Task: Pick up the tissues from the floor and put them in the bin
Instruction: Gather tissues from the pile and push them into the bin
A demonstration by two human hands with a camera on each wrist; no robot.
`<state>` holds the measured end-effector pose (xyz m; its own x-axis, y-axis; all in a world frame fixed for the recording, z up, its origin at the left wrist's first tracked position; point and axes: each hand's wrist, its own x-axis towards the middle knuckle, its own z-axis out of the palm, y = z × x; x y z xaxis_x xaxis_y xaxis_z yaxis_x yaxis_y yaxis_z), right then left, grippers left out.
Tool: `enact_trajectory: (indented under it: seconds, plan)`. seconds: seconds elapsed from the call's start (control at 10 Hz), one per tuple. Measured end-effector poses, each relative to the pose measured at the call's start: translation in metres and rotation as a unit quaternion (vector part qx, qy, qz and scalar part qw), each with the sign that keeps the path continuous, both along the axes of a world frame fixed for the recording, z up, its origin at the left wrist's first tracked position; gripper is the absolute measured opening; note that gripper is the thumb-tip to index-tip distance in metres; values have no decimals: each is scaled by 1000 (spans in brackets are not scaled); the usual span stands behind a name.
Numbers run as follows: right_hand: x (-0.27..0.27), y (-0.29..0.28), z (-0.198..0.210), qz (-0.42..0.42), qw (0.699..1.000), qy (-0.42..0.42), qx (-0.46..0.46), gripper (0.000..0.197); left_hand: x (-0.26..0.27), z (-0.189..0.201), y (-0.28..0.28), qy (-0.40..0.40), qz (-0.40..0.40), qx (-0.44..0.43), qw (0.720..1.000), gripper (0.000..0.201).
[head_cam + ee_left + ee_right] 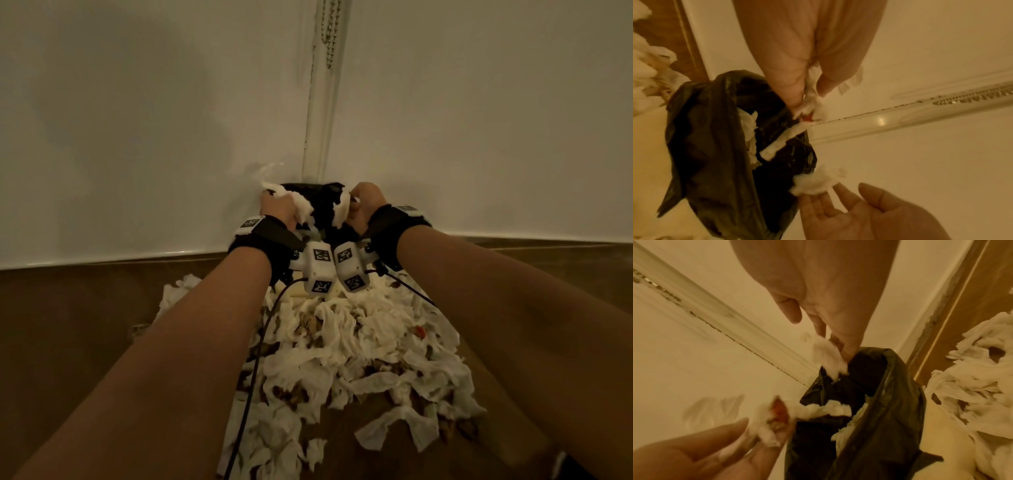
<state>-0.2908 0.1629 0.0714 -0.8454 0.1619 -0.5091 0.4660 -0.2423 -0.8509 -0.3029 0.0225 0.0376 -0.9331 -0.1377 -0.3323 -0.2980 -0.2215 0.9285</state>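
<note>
Both forearms reach out over a great heap of crumpled tissues (346, 346) covering the wooden floor (68, 342), and most of the job lies there. Beyond it, against the white wall (137, 120), stands the bin (308, 192) in its black liner. It's the drop-off step: the left hand (277, 205) is over the rim with fingers spread and a wad (816, 181) at the fingertips, leaving them, I think, though the blur makes that unsure. The right hand (366, 202) pinches a stained tissue (772, 420) trailing into the liner. Next, let go cleanly over the opening, then return for another handful.
</note>
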Motion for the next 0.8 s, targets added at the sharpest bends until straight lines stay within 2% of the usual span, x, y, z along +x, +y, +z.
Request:
enact_trajectory:
  seconds: [0.1, 0.2, 0.3, 0.4, 0.5, 0.6, 0.7, 0.8]
  plan:
    - [-6, 8, -5, 16, 999, 12, 36, 38, 0, 1, -2, -26, -12, 81, 996, 23]
    - [-4, 13, -7, 70, 972, 63, 215, 35, 2, 1, -1, -29, -29, 59, 997, 20]
    - [-4, 22, -12, 85, 901, 102, 413, 24, 2, -4, -1, -21, -32, 13, 999, 48]
    - [0, 22, -16, 160, 884, 77, 432, 29, 4, -11, -1, -3, -21, 28, 999, 47]
    - [6, 21, -20, 199, 886, 77, 413, 36, 13, -13, -3, 17, -34, 52, 998, 44]
    - [20, 32, -27, 129, 878, 117, 446, 22, 32, -16, -5, 41, -59, 82, 994, 38]
    - [51, 53, -46, 53, 880, 94, 462, 28, 57, -28, 4, 47, -99, 37, 993, 29]
    - [93, 76, -80, 39, 911, 34, 409, 44, 81, -48, 20, 23, -155, -23, 987, 27]
